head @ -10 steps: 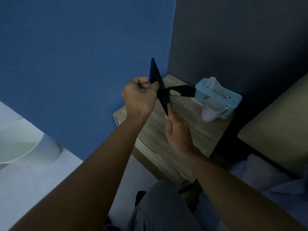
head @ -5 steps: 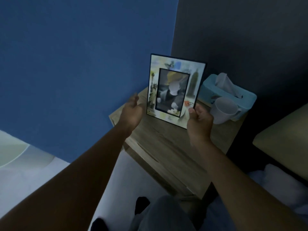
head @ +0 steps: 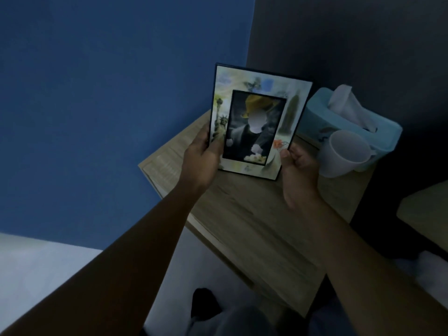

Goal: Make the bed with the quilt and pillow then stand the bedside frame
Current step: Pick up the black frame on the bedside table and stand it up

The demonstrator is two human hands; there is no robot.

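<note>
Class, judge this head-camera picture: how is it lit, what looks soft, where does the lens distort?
Head view: dim bluish light, no glare on the picture frame; head view: mug and tissue box look soft; head view: wide-angle stretch swells both forearms toward the bottom corners; left hand and right hand are dark.

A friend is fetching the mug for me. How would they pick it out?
Where the blue wall meets the dark wall stands a wooden nightstand. On its right side, in front of the teal tissue box, sits the mug. It is the only plain white cup there, right of the frame.
</note>
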